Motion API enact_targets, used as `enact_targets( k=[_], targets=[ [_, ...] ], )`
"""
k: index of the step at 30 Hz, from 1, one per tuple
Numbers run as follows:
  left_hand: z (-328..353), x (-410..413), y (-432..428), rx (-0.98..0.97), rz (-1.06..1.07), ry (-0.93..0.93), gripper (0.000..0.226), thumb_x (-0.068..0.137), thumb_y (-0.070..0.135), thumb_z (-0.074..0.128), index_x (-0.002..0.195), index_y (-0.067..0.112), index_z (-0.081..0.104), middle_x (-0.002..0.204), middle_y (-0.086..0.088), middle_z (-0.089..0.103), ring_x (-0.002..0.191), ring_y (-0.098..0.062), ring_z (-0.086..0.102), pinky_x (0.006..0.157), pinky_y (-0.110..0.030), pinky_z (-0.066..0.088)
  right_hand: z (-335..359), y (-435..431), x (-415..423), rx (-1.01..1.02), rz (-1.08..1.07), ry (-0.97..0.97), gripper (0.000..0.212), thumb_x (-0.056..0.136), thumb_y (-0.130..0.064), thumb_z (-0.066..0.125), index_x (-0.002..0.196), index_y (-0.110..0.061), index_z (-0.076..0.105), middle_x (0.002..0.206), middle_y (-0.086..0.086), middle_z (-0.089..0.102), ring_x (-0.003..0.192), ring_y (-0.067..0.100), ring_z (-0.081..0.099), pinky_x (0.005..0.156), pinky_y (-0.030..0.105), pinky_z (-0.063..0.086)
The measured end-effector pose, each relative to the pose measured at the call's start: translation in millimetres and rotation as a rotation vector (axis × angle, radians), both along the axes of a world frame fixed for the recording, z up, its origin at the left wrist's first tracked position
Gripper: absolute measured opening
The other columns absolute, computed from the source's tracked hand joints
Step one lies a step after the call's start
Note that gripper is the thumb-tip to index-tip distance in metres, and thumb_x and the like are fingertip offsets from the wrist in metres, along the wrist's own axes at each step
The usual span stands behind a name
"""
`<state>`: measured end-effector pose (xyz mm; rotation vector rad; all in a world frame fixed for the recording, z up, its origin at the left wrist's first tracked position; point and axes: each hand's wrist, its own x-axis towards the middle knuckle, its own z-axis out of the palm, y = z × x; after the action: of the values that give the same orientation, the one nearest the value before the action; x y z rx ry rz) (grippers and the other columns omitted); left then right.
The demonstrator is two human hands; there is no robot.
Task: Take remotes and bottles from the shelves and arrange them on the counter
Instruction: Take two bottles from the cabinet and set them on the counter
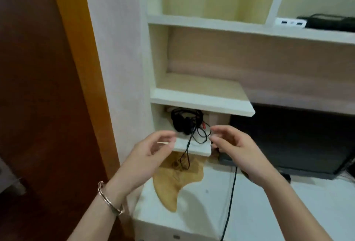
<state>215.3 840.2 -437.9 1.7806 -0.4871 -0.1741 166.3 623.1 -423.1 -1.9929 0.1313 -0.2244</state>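
Two hands: the left hand (151, 154) and right hand (235, 149) hover with fingers loosely curled, gripping nothing, just in front of the low shelf (192, 147).
Low shelf: black headphones (182, 123) lie on it, and their cables (187, 149) trail over its front edge between the hands.
Below the low shelf: a white counter (259, 212) bears a tan wooden board (169, 187).
Task's thing: a long black object (326, 22), too blurred to name, lies far above and right of the low shelf, well apart from both hands.

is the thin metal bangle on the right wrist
No, the thin rose-gold metal bangle circles the wrist of the left hand, while the wrist of the right hand is bare.
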Motion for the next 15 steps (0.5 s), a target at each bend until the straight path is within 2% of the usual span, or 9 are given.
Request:
enact_targets(
  k=[2, 5, 8, 9, 11, 13, 15],
  targets=[
    [52.2, 14.3, -13.9, -0.075, -0.005, -0.158, 0.024, 0.088, 0.019, 0.057, 0.096, 0.042, 0.058, 0.102, 0.015, 0.067, 0.099, 0.007, 0.061, 0.08, -0.003, 0.045, 53.6, -3.0, 16.1, -0.051, -0.006, -0.182, 0.018, 0.088, -0.025, 0.061, 0.101, -0.037, 0.063, 0.101, -0.003, 0.07, 0.093, 0.011, 0.067, 0.086, 0.027, 0.051],
    [118.8, 34.1, -30.4, -0.176, 0.036, -0.381, 0.02, 0.081, 0.028, 0.063, 0.093, 0.044, 0.059, 0.097, 0.018, 0.068, 0.097, 0.005, 0.062, 0.088, -0.013, 0.046, 121.7, -11.1, 36.9, -0.074, -0.051, -0.434, 0.018, 0.087, -0.019, 0.062, 0.099, -0.032, 0.063, 0.096, -0.003, 0.07, 0.092, 0.014, 0.066, 0.082, 0.023, 0.051],
    [174.5, 47.5, -46.4, -0.228, 0.081, -0.548, 0.023, 0.079, 0.029, 0.062, 0.094, 0.044, 0.056, 0.102, 0.02, 0.064, 0.104, -0.002, 0.06, 0.095, -0.019, 0.044, 177.1, -19.8, 49.5, -0.137, -0.119, -0.646, 0.019, 0.086, -0.013, 0.063, 0.093, -0.03, 0.062, 0.083, -0.011, 0.066, 0.076, 0.0, 0.061, 0.068, 0.005, 0.046],
    [191.5, 51.6, -52.2, -0.235, 0.095, -0.605, 0.024, 0.079, 0.028, 0.062, 0.096, 0.044, 0.054, 0.104, 0.021, 0.062, 0.108, -0.004, 0.058, 0.095, -0.019, 0.043, 195.2, -22.9, 51.4, -0.17, -0.144, -0.708, 0.018, 0.086, -0.012, 0.063, 0.093, -0.029, 0.061, 0.08, -0.012, 0.064, 0.07, -0.004, 0.058, 0.064, 0.002, 0.044],
    [224.4, 59.5, -63.6, -0.234, 0.132, -0.725, 0.028, 0.084, 0.023, 0.062, 0.105, 0.037, 0.054, 0.109, 0.016, 0.061, 0.112, -0.007, 0.055, 0.094, -0.017, 0.041, 231.4, -27.3, 52.8, -0.223, -0.173, -0.823, 0.017, 0.086, -0.01, 0.062, 0.096, -0.024, 0.061, 0.079, -0.011, 0.064, 0.07, -0.001, 0.057, 0.063, 0.002, 0.044],
    [258.7, 65.2, -73.0, -0.235, 0.199, -0.863, 0.034, 0.087, 0.018, 0.059, 0.118, 0.03, 0.053, 0.116, 0.012, 0.059, 0.116, -0.006, 0.052, 0.092, -0.009, 0.037, 268.6, -29.7, 52.4, -0.285, -0.205, -0.946, 0.018, 0.086, -0.01, 0.062, 0.097, -0.023, 0.061, 0.082, -0.011, 0.064, 0.077, 0.006, 0.06, 0.069, 0.006, 0.046],
    [296.4, 66.3, -80.4, -0.265, 0.26, -1.001, 0.037, 0.087, 0.016, 0.058, 0.122, 0.024, 0.053, 0.122, 0.009, 0.057, 0.115, -0.002, 0.051, 0.086, 0.004, 0.031, 306.8, -32.0, 51.4, -0.337, -0.265, -1.086, 0.019, 0.085, -0.01, 0.062, 0.098, -0.023, 0.061, 0.082, -0.012, 0.063, 0.082, 0.011, 0.062, 0.078, 0.017, 0.049]
  ],
)
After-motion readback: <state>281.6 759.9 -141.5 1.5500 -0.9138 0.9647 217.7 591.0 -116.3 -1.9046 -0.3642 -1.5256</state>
